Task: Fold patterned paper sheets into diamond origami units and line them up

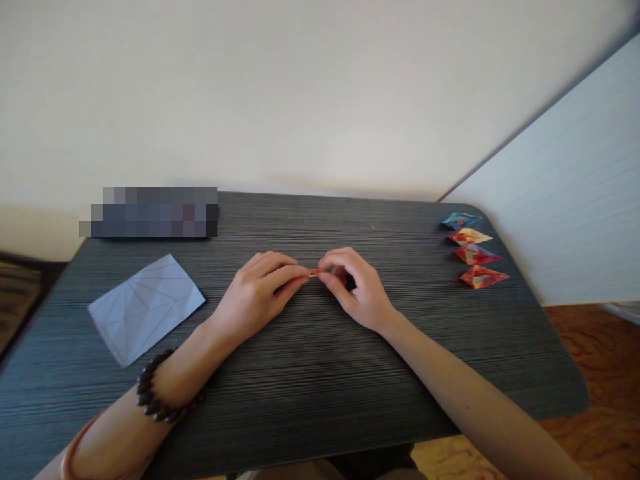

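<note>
A small strip of folded orange-red paper [314,273] spans the gap between my two hands, over the middle of the table. My left hand [263,283] pinches its left end, fingers stretched along it and thumb beneath. At the other end, my right hand [356,287] grips it between thumb and fingertips. Most of the paper is hidden by my fingers, so its full shape cannot be made out. A dark bead bracelet circles my left wrist.
Several folded paper pieces [484,277], blue, yellow and red, stand in a column at the table's right. Creased pale paper sheets [150,303] lie at the left. Behind them is a blurred-out object [155,217]. The dark table [320,393] meets a wall at the back.
</note>
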{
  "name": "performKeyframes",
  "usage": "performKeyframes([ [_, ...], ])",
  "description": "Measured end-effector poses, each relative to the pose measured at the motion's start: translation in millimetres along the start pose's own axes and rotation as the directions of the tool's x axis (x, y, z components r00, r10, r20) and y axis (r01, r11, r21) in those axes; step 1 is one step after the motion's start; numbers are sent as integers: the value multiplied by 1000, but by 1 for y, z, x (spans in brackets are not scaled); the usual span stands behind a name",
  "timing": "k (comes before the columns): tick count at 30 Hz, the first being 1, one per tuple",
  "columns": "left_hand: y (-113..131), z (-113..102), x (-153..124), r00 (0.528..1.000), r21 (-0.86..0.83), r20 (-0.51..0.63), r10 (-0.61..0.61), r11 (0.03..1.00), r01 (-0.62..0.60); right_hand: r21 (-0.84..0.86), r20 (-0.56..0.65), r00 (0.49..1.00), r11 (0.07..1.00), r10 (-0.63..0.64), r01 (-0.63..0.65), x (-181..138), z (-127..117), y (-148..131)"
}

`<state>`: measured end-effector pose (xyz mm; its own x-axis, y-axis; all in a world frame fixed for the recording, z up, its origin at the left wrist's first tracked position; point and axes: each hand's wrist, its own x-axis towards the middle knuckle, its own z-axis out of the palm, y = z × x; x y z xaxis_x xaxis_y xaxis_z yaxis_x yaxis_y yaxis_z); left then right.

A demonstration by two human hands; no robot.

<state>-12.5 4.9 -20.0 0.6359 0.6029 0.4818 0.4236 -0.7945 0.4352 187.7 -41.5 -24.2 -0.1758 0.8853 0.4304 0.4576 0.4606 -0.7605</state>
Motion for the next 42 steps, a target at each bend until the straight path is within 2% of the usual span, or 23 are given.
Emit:
performKeyframes([
  [2,2,0,0,1000,-7,-21,-18,1000,18,-53,-82,996,998,-26,22,-3,1,1],
  [4,3,0,0,998,-23,-40,-50,999,49,-152,-116,990,987,-77,59,-5,2,2],
  [9,8,0,0,993,-100,-32,-111,989,107,-302,-57,987,945,-151,127,-7,4,5],
  [12,10,-1,0,995,-120,-27,-99,988,95,-310,-67,985,942,-157,129,-6,4,6],
  [21,6,-1,0,999,-14,-35,-15,1000,14,-309,-44,993,947,-106,87,-6,4,6],
  [33,6,-3,0,999,132,10,53,990,-54,-422,77,994,901,-76,102,-6,5,3],
  [37,10,-4,2,999,124,19,51,991,-53,-446,96,992,887,-88,122,-5,7,0],
  [42,12,-4,3,998,95,0,58,994,-58,-400,56,990,906,-129,141,-6,7,0],
])
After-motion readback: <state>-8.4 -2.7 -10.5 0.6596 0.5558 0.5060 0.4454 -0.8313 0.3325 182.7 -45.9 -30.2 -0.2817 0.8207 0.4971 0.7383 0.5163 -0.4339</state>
